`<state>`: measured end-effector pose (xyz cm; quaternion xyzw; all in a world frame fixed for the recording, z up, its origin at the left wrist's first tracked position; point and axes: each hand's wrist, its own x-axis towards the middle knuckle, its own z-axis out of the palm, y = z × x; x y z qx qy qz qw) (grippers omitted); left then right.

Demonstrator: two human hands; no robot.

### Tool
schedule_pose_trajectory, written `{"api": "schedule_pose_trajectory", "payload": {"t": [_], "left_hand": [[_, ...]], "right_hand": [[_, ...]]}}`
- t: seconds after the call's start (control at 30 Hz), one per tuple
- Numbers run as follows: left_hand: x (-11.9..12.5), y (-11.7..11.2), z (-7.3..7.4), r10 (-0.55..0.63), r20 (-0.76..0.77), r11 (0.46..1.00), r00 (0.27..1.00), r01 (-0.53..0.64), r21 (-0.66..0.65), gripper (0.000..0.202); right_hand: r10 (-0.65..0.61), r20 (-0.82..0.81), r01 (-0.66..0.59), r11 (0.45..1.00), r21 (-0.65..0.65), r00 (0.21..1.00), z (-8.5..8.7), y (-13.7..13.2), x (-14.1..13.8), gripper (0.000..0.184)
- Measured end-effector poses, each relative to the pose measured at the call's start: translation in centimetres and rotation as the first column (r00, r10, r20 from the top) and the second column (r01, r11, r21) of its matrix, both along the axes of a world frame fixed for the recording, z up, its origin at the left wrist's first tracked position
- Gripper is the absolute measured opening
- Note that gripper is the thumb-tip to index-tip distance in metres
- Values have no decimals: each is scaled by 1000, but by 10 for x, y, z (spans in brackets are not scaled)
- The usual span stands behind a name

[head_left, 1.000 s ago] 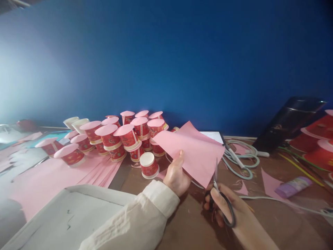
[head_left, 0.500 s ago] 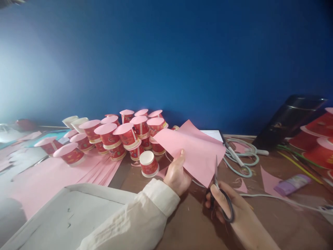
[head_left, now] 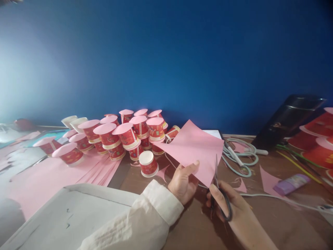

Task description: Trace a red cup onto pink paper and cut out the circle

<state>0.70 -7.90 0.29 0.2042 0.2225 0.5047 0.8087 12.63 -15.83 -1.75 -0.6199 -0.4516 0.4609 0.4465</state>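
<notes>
My left hand (head_left: 184, 182) pinches the lower edge of a sheet of pink paper (head_left: 195, 147), thumb on top and fingers underneath. The sheet is held up above the brown table (head_left: 189, 225). In my right hand (head_left: 229, 201) is a pair of scissors (head_left: 225, 205) with dark handles, the blades pointing up at the paper's lower right edge. How far the blades are apart is hard to make out. Left of my left hand, a red paper cup (head_left: 148, 164) stands upside down, its white base up.
Several red cups topped with pink paper discs (head_left: 104, 128) are stacked at the left. Pink sheets (head_left: 59, 180) lie before them, beside a white box lid (head_left: 85, 211). Rightward are a coiled cable (head_left: 246, 166), a purple glue tube (head_left: 291, 184) and a black flask (head_left: 288, 119).
My left hand has shifted slightly right along the paper's edge. The sheet has turned a little, and a tipped cup behind it shows more. The scissors stay at nearly the same place.
</notes>
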Motion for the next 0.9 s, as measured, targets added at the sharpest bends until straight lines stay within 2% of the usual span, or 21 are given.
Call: {"api": "schedule_pose_trajectory", "payload": {"t": [0.13, 0.43, 0.63, 0.9], "left_hand": [[2, -3, 0, 1, -69, 998, 998, -5, -56, 20], [2, 0, -4, -16, -19, 997, 1000, 15, -79, 24], [3, 1, -4, 1, 5, 995, 1000, -1, -99, 18], [1, 3, -6, -38, -29, 994, 999, 35, -105, 27]], "right_hand": [[34, 18, -34, 999, -9, 999, 2, -1, 0, 50], [51, 98, -52, 999, 6, 994, -1, 1, 1, 52], [53, 69, -52, 998, -21, 996, 0, 0, 2, 50], [-46, 92, 49, 998, -29, 995, 12, -5, -9, 48]]}}
